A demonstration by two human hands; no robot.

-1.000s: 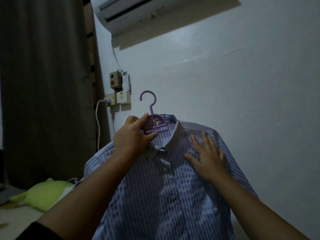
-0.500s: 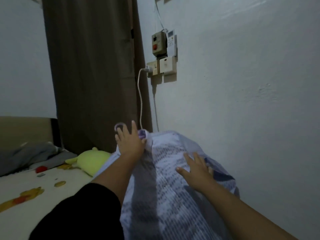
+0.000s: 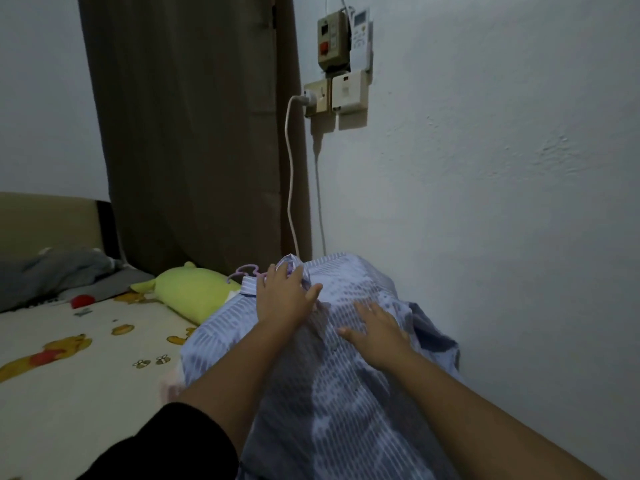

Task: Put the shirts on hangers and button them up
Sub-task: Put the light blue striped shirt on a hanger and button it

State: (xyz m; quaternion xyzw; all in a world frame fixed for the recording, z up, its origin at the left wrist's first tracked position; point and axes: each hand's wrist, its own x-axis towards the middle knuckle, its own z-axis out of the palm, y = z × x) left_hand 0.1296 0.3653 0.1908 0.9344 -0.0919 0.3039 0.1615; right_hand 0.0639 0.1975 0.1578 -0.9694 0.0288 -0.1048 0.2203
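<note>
Blue-and-white striped cotton shirt (image 3: 346, 393) lies along bed's right edge | left hand (image 3: 282, 297) flat at collar, fingers spread, beside purple plastic hanger (image 3: 246, 270) | right hand (image 3: 375, 332) flat, fingers spread on chest

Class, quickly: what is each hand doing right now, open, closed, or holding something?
Left hand: open, fingers spread flat at the collar of the shirt.
Right hand: open, palm down on the shirt's chest, holding nothing.

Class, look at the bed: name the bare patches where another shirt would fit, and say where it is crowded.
Free: the printed sheet left of the striped shirt, between the bear print and the near edge. Crowded: the wall side, where the shirt lies under both hands, left hand at the collar by the purple hanger, right hand flat; the green plush and grey pillow fill the head end.
</note>
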